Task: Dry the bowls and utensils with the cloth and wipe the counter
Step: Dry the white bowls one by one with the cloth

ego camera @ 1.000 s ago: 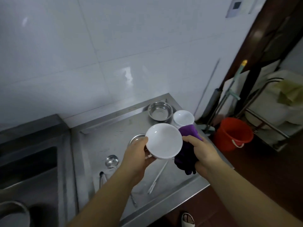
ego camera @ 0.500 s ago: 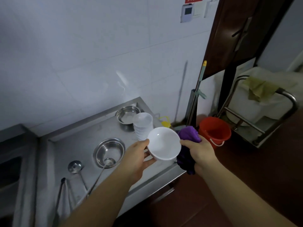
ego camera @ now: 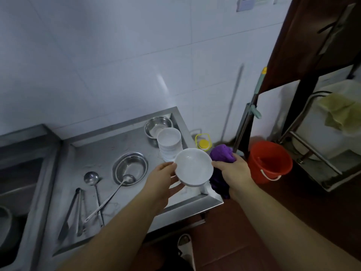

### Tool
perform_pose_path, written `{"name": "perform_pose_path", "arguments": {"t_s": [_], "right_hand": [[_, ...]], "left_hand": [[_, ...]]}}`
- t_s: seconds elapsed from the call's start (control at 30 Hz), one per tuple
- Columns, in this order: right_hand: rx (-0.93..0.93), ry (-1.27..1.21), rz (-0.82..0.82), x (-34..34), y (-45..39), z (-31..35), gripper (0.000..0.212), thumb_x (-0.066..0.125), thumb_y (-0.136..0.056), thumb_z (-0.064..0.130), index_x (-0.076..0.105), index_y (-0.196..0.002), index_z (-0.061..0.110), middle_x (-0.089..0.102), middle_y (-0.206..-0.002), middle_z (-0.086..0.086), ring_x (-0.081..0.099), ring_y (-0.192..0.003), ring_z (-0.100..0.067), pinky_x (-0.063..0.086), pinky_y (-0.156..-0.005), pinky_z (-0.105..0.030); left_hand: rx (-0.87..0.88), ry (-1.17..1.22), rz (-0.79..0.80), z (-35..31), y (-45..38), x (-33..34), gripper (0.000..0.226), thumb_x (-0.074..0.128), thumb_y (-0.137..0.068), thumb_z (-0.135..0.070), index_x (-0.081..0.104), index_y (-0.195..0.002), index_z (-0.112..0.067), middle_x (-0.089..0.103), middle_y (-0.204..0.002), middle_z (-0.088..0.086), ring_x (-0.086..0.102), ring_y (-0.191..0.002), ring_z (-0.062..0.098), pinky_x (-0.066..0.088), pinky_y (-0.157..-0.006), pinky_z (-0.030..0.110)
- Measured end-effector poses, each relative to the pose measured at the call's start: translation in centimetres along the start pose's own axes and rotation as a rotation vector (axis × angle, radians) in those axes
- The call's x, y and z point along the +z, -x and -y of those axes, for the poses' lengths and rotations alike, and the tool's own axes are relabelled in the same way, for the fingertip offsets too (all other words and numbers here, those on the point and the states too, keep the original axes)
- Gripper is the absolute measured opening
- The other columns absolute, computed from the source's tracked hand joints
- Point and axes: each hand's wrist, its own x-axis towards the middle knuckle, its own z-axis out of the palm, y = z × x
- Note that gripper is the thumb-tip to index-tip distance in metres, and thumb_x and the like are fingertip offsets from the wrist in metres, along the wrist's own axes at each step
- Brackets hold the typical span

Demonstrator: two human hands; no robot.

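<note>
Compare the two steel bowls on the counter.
The near steel bowl sits mid-counter; the far steel bowl sits in the back corner by the wall. The near one holds a ladle's scoop; the far one holds nothing visible. The near one stands apart; the far one is partly hidden behind the white bowl stack. Both are shiny, round and upright.

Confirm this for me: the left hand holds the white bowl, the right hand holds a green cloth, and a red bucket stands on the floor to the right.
One detail is off: the cloth in the right hand is purple, not green, as the head view shows. The rest stands: the left hand holds the white bowl, and a red bucket stands on the floor to the right.
</note>
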Motion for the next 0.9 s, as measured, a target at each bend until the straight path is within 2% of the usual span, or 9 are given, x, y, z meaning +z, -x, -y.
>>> {"name": "perform_pose_path", "arguments": {"t_s": [0.17,0.27,0.33,0.5,0.57,0.67,0.73,0.83,0.9], "right_hand": [[-0.032,0.099,0.002,3.8,-4.4,1.6,0.033,0.083,-0.071,0.003,0.074,-0.090,0.029,0.066,-0.055,-0.009,0.062,-0.041,-0.029,0.052,-0.045,-0.044],[-0.026,0.154,0.007,6.7,-7.8,2.8,0.031,0.080,-0.069,0.006,0.072,-0.090,0.027,0.067,-0.071,-0.018,0.064,-0.056,-0.033,0.054,-0.052,-0.046],[-0.023,0.195,0.003,8.7,-10.2,3.4,0.033,0.079,-0.067,0.009,0.073,-0.093,0.027,0.070,-0.080,-0.021,0.067,-0.067,-0.036,0.056,-0.060,-0.048],[-0.056,0.310,-0.025,13.4,-15.4,4.5,0.035,0.077,-0.067,0.015,0.070,-0.089,0.041,0.073,-0.082,-0.009,0.071,-0.073,-0.033,0.062,-0.067,-0.057],[-0.044,0.365,-0.016,14.8,-17.0,4.7,0.038,0.078,-0.066,0.021,0.068,-0.099,0.038,0.074,-0.090,-0.006,0.073,-0.085,-0.034,0.064,-0.079,-0.058],[-0.006,0.420,-0.005,16.7,-18.9,4.8,0.038,0.077,-0.066,0.025,0.065,-0.102,0.031,0.075,-0.096,-0.012,0.073,-0.088,-0.040,0.064,-0.079,-0.062],[-0.006,0.422,-0.024,17.7,-19.8,4.8,0.027,0.075,-0.068,0.019,0.064,-0.088,0.033,0.075,-0.099,-0.014,0.073,-0.088,-0.039,0.064,-0.080,-0.060],[-0.010,0.455,0.000,18.5,-21.2,4.4,0.029,0.073,-0.075,0.010,0.062,-0.089,0.033,0.073,-0.098,-0.013,0.071,-0.090,-0.036,0.064,-0.085,-0.055],[-0.020,0.491,0.037,18.7,-22.1,4.2,0.032,0.069,-0.082,0.003,0.060,-0.089,0.034,0.071,-0.093,-0.010,0.069,-0.085,-0.032,0.062,-0.078,-0.045]], "left_hand": [[0.018,-0.013,-0.046,-2.2,-4.9,-0.3,0.015,0.064,-0.105,-0.015,0.065,-0.120,-0.016,0.073,-0.119,0.013,0.074,-0.107,0.031,0.067,-0.082,0.045],[0.072,-0.052,-0.088,-3.8,-9.0,-0.5,0.013,0.062,-0.105,-0.013,0.066,-0.117,-0.012,0.073,-0.118,0.016,0.075,-0.097,0.029,0.068,-0.071,0.036],[0.090,-0.069,-0.128,-5.0,-11.8,-0.7,0.012,0.062,-0.104,-0.012,0.067,-0.115,-0.009,0.072,-0.119,0.019,0.074,-0.095,0.030,0.068,-0.078,0.039],[0.086,-0.097,-0.198,-8.1,-18.1,-1.4,0.007,0.065,-0.102,-0.011,0.070,-0.107,-0.011,0.071,-0.112,0.017,0.074,-0.101,0.034,0.067,-0.072,0.036],[0.104,-0.167,-0.227,-8.9,-20.0,-1.8,0.008,0.065,-0.101,-0.014,0.073,-0.101,-0.016,0.074,-0.109,0.014,0.073,-0.102,0.032,0.066,-0.077,0.038],[0.163,-0.343,-0.301,-9.6,-22.1,-2.4,0.017,0.066,-0.099,-0.023,0.074,-0.085,-0.031,0.077,-0.093,0.000,0.071,-0.091,0.026,0.060,-0.074,0.038],[0.176,-0.379,-0.318,-9.8,-23.4,-2.6,0.021,0.066,-0.098,-0.023,0.073,-0.080,-0.033,0.076,-0.083,-0.004,0.072,-0.087,0.025,0.063,-0.077,0.042],[0.156,-0.391,-0.322,-9.7,-24.8,-2.6,0.026,0.066,-0.096,-0.023,0.073,-0.074,-0.037,0.076,-0.072,-0.013,0.074,-0.086,0.022,0.065,-0.082,0.044],[0.139,-0.388,-0.335,-9.4,-25.3,-2.6,0.026,0.066,-0.095,-0.022,0.072,-0.075,-0.037,0.076,-0.072,-0.012,0.075,-0.085,0.021,0.065,-0.085,0.045]]}}
